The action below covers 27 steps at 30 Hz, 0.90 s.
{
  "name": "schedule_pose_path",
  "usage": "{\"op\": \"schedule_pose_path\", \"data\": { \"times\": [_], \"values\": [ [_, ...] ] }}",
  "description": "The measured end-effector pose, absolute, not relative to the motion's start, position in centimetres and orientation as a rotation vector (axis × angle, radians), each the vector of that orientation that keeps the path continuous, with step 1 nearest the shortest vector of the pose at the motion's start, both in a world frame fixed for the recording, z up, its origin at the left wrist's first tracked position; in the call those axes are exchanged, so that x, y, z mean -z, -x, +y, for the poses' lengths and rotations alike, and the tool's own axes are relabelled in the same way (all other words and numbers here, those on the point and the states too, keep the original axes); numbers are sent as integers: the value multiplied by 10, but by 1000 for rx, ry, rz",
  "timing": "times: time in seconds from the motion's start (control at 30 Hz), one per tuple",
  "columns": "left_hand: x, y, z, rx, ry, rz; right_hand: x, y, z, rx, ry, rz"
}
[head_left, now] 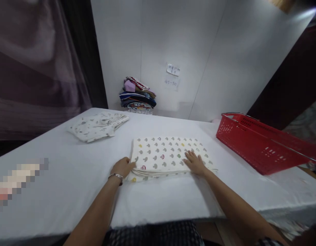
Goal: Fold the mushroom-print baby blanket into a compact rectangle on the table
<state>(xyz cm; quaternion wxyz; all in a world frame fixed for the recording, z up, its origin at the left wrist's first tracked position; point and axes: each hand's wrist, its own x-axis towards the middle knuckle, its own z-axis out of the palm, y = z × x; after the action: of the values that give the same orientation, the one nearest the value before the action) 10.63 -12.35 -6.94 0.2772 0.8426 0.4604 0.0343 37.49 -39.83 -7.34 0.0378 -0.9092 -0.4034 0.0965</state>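
Note:
A folded white cloth with a print of grey, red, yellow and green mushrooms lies on the white-covered table in front of me. Its layered edges show along the near side. My left hand, with a bracelet at the wrist, is closed on the cloth's left edge, thumb on top and the other fingers partly hidden. Flat on the right part of the cloth rests my right hand, its fingers spread. Further off to the left lies a loosely bunched white printed cloth, apart from both hands.
A red plastic basket with metal handles stands on the table's right side. Against the back wall rises a stack of folded coloured fabrics. Paper notes hang on that wall. A pinkish curtain borders the left. One patch at far left is pixelated.

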Motion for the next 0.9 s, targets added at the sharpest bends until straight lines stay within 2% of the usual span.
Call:
{"op": "schedule_pose_path", "data": {
  "times": [0.17,0.3,0.47,0.57,0.73,0.9],
  "values": [
    [58,-102,-132,-80,-2275,1255,71,-406,-424,-80,2900,-1057],
    [39,-103,-141,-19,-2365,1337,82,-426,-452,-69,2985,-1044],
    [28,-137,-154,-258,-2684,1153,82,-424,-435,42,3026,-1018],
    [37,-165,-157,-262,-2814,1005,70,-414,-397,89,2920,-1191],
    [66,-175,-144,41,-2780,1092,61,-413,-332,-32,2773,-1325],
    [81,-166,-136,-22,-2791,1068,72,-450,-321,-112,2841,-1250]
  ]
}}
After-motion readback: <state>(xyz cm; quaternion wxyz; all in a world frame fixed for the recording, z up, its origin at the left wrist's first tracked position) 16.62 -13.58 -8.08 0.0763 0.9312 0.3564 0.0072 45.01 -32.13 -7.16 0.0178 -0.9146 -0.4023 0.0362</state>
